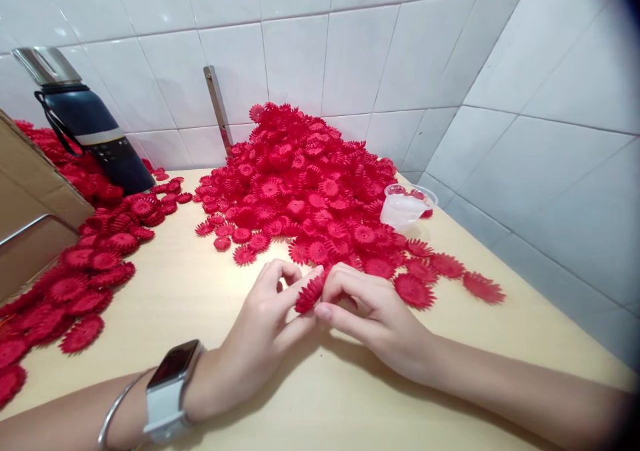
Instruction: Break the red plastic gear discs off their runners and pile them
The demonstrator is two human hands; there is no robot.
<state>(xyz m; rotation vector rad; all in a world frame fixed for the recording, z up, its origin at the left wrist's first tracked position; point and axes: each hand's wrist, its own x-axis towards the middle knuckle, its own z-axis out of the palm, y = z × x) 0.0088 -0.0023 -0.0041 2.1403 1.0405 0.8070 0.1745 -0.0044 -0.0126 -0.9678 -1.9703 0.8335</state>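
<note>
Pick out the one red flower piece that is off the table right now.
It is the red flower piece pinched between the left hand and the right hand, tilted on edge. All the others lie on the table.

Flower heap (pixel 305 178) behind hands (pixel 315 311), cup (pixel 407 208) right

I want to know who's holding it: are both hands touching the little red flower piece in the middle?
Touching. The head view shows the left hand and right hand both pinching the red flower piece between their fingertips.
</note>
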